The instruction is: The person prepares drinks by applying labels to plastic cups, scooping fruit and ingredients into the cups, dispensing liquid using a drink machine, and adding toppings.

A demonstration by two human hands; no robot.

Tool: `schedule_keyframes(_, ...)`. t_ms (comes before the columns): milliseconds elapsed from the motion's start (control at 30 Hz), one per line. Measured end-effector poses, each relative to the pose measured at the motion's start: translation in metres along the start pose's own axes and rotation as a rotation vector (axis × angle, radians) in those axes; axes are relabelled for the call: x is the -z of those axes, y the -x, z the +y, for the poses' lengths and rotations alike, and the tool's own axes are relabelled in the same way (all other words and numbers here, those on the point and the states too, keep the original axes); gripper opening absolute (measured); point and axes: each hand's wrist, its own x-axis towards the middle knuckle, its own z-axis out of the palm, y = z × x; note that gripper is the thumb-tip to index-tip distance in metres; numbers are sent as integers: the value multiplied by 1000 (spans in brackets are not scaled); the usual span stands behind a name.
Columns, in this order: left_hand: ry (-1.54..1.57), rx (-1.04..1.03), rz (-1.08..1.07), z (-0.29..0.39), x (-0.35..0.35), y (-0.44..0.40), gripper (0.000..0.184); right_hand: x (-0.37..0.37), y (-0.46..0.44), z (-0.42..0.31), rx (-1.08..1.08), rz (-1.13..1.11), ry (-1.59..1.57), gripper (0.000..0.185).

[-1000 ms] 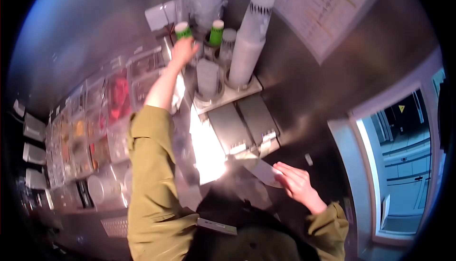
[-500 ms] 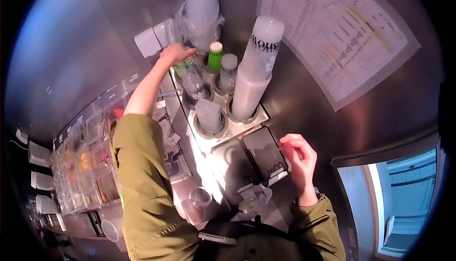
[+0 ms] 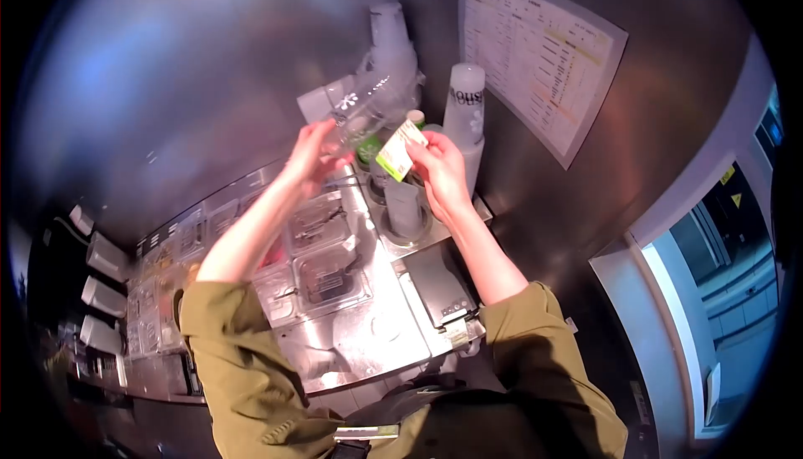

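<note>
My left hand point(image 3: 311, 158) is closed around one end of a clear plastic cup point(image 3: 361, 106) with a white flower print. The cup is tilted, its far end pointing up and to the right; whether it is one cup or a nested few, I cannot tell. Between the fingers of my right hand point(image 3: 442, 170) is a small printed label point(image 3: 401, 150), white with a yellow-green edge. The label is just right of the cup, apart from it. Below both hands, cups stand in a metal holder point(image 3: 386, 237), with a pale grey block-like container point(image 3: 406, 208) at its front.
Tall stacked white cups point(image 3: 467, 112) rise at the right of the holder, with bagged cups point(image 3: 391, 58) behind. A black label printer point(image 3: 439, 283) sits in front. Lidded clear containers point(image 3: 330, 271) line the counter at left. A printed chart point(image 3: 535, 58) hangs on the wall.
My left hand has lifted the clear cup out of the holder area. My right hand has moved from beside the printer up towards the cup, now with a label in it. The view has shifted.
</note>
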Motion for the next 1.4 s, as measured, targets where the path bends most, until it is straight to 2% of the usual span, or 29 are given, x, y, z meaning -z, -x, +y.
schedule_keyframes(67,91,-159,-1,0,-13,62,61,-34,13,-9,110,9,-31,26)
schedule_keyframes(200,157,-282,9,-16,-20,171,58,-74,67,-12,408,-84,122,38)
schedule_keyframes(233,189,-322,42,-25,-19,193,57,-79,91,-19,357,-102,227,61)
schedule_keyframes(267,222,-361,74,-35,-16,214,55,-86,115,-25,481,23,547,83)
schedule_keyframes(300,304,-324,38,-43,-10,236,53,-83,126,-17,403,-1,565,95)
schedule_keyframes(333,386,-285,5,-51,-5,258,52,-84,135,-5,215,-217,165,94)
schedule_keyframes(400,422,-42,-265,-76,22,294,65,-79,187,-2,-5,-424,-77,91)
schedule_keyframes(467,76,-444,-216,-97,47,328,83,-74,241,8,110,-450,153,99)
schedule_keyframes(500,44,-328,-202,-77,38,356,100,-81,274,2,-4,-502,272,102)
schedule_keyframes(533,-39,-395,-128,-83,35,374,104,-83,299,1,38,-513,353,89)
schedule_keyframes(633,25,-250,-74,-106,53,431,105,-80,336,-8,396,-351,616,51)
schedule_keyframes(667,22,-214,-103,-112,62,451,106,-80,343,-10,456,-427,681,40)
schedule_keyframes(733,-24,-151,-183,-119,86,486,106,-81,344,-4,562,-1045,664,24)
schedule_keyframes(833,-212,-75,-308,-120,135,533,106,-123,368,11,734,-1037,760,8)
schedule_keyframes(900,-341,-40,-313,-124,182,560,106,-127,357,24,805,-756,873,1)
schedule_keyframes(933,-419,-69,-240,-132,217,575,100,-132,356,31,762,-618,920,3)
schedule_keyframes(967,-199,-143,53,-141,249,591,96,-144,368,34,495,-422,821,3)
schedule_keyframes(1033,-285,-247,559,-155,352,615,87,-154,372,58,673,-505,993,10)
schedule_keyframes(1100,-461,-402,1016,-182,482,618,79,-166,388,94,738,-602,1250,14)
schedule_keyframes(1133,-562,-452,1149,-201,549,610,78,-169,400,123,697,-620,1321,16)
schedule_keyframes(1167,-663,-488,1293,-221,615,603,77,-162,412,151,550,-596,1398,15)
schedule_keyframes(1200,-684,-490,1413,-237,659,595,78,-162,420,174,534,-548,1469,15)
schedule_keyframes(1267,-833,-361,1636,-268,744,583,83,-157,424,206,484,-508,1566,15)
schedule_keyframes(1333,-950,-150,1629,-273,786,568,86,-158,427,223,461,-472,1639,15)
schedule_keyframes(1400,-1004,-256,1589,-286,823,554,92,-153,428,234,329,-463,1686,22)
